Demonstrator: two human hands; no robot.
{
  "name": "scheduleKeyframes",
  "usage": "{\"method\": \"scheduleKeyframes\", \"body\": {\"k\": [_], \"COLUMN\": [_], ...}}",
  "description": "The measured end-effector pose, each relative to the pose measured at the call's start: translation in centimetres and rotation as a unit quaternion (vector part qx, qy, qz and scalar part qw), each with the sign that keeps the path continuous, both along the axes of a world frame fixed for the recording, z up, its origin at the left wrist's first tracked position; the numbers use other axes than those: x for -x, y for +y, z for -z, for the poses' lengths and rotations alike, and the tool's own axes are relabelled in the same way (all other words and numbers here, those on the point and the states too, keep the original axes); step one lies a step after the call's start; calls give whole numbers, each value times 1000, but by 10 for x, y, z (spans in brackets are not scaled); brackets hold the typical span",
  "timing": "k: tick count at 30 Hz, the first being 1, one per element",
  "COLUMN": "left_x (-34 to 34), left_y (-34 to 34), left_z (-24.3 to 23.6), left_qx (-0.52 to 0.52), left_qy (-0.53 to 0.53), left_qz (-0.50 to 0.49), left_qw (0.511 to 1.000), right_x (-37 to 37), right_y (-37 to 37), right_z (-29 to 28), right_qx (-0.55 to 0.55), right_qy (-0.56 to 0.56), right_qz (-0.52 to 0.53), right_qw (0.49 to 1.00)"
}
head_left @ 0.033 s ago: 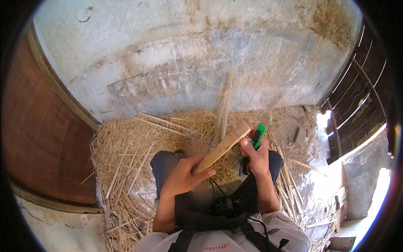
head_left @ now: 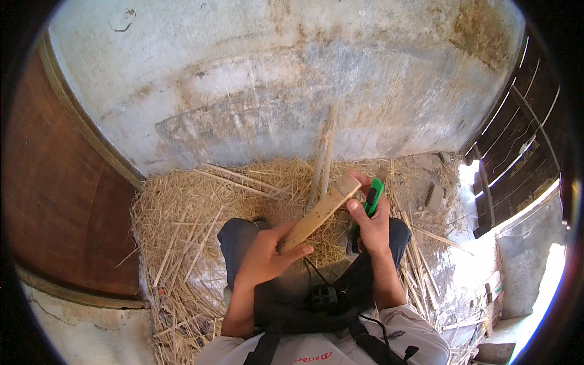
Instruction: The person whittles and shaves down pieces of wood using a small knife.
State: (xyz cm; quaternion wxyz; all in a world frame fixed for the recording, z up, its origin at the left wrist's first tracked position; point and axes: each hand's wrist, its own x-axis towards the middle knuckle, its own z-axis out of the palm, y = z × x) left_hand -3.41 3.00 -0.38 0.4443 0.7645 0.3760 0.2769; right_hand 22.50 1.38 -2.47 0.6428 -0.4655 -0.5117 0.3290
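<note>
Head view: left fingers (head_left: pixel 299 251) clasping bamboo piece (head_left: pixel 322 212); right fingers (head_left: pixel 357 212) grasping green cutter (head_left: pixel 375 193) beside bamboo.

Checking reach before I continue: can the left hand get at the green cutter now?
Probably not without letting go: the left hand grips the wooden piece and the right hand holds the green cutter.

The person wears a pale grey shirt (head_left: pixel 307 345) with red lettering (head_left: pixel 313 358) low on its front and black straps (head_left: pixel 264 349) running down over it. Beyond the shirt are dark trousers (head_left: pixel 399 236), bluish at the knees, and a small boxy black device (head_left: pixel 323 298) with thin black cables (head_left: pixel 385 336). The hands (head_left: pixel 263 257) and forearms (head_left: pixel 387 281) are bare.
</note>
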Motion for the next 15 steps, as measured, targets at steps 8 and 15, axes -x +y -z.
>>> {"method": "scheduleKeyframes", "body": {"k": [8, 15], "left_x": [-16, -23], "left_y": [-18, -27], "left_z": [-2, -11], "left_qx": [-95, -67], "left_qy": [-3, -38], "left_qz": [-150, -137], "left_qw": [984, 988], "right_x": [2, 15], "right_y": [-16, -19], "right_z": [4, 5], "right_qx": [-125, -168], "right_qy": [-354, -411], "right_qz": [44, 26], "right_qw": [926, 896]}}
